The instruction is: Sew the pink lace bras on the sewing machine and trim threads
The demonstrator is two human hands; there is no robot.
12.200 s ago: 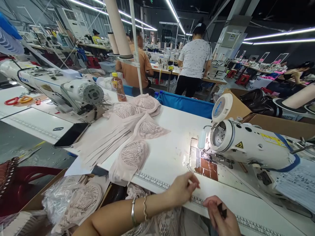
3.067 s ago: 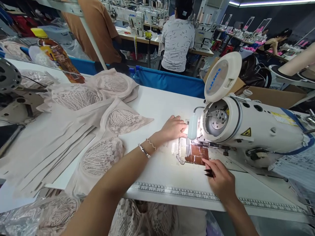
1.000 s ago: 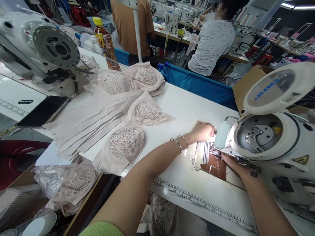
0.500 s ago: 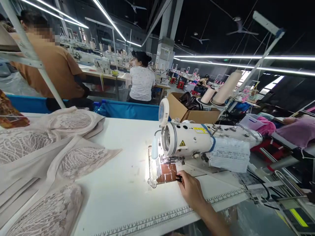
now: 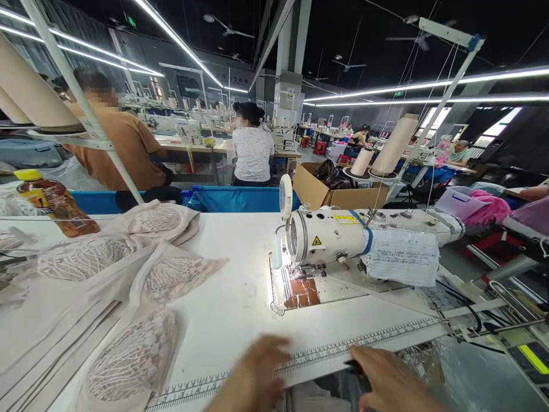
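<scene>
My left hand (image 5: 257,375) is over the front edge of the white table, blurred, with its fingers apart and nothing seen in them. To its right, at the ruler tape (image 5: 317,356), my right hand (image 5: 384,377) is closed around a small black tool (image 5: 355,366). Beyond both hands stands a white sewing machine (image 5: 330,236), its lamp lighting the needle area and a brown patch (image 5: 302,293) on its bed. Beige lace bra pieces (image 5: 128,360) lie spread over the table's left side.
A bottle with a yellow cap (image 5: 60,203) lies tilted at the back left. Behind the machine are a cardboard box (image 5: 351,197) and thread cones (image 5: 395,144). Thread stand poles rise on both sides. Other people sit at machines farther back.
My right hand has drawn back from the brown patch to the table's front edge, still with the black tool. My left hand has come into view. The camera view has shifted left.
</scene>
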